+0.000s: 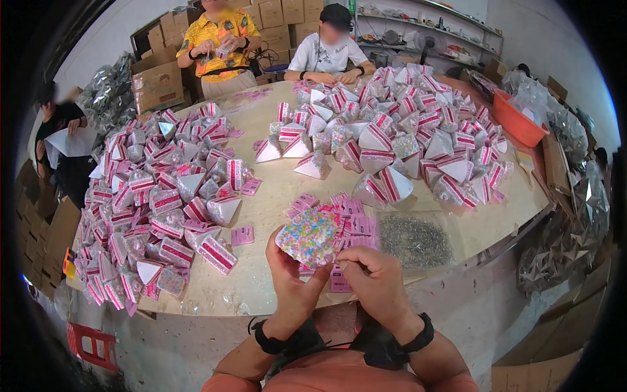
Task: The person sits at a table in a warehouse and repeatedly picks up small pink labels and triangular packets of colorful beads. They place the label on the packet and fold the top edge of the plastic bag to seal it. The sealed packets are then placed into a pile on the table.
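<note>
My left hand (292, 291) is closed around the side of a wedge-shaped fake cake slice (307, 236), whose face is covered in pastel beads. Thumb and forefinger of my right hand (377, 282) pinch together at the slice's lower right edge; whatever is between them is too small to make out. Beneath the slice, partly hidden by it, lie pink card tags (361, 227) in a stack. Just right of the tags, a clear flat sheet or tray bears a heap of thin dark metal pins (415, 240). A single pink tag (242, 235) lies to the left.
Fake cake slices with pink stripes form a large pile on the left (163, 202) and another at the back right (405, 134). An orange basin (519, 121) stands at the table's right edge. Two people sit or stand across the table (261, 163); another stands far left.
</note>
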`<state>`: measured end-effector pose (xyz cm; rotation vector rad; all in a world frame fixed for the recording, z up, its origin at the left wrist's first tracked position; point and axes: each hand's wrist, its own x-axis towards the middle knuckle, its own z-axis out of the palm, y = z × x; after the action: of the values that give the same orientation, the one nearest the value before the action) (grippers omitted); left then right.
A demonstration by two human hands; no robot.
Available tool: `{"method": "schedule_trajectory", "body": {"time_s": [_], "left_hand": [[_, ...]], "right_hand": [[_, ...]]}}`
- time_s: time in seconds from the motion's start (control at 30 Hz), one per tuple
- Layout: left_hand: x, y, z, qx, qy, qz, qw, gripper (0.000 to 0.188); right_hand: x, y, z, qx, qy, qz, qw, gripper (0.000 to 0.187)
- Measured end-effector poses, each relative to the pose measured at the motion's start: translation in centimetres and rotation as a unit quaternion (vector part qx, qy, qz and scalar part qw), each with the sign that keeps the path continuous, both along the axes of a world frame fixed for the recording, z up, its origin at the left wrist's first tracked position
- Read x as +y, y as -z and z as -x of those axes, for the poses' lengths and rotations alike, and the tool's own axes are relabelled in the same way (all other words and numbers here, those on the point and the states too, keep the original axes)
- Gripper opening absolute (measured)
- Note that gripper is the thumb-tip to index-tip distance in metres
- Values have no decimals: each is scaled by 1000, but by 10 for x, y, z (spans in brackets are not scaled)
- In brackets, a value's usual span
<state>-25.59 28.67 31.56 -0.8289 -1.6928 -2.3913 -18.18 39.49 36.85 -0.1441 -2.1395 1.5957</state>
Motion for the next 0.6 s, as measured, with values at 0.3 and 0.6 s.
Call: {"method": "schedule_trajectory", "body": {"time_s": [0.3,0.6], "left_hand": [[-2,4,2,117,-104,114,981,79],[-6,17,8,129,-116,173,970,78]], "right_hand": [[-2,8,4,39,47,-44,997,8],[0,21,6,-31,36,52,998,10]]}}
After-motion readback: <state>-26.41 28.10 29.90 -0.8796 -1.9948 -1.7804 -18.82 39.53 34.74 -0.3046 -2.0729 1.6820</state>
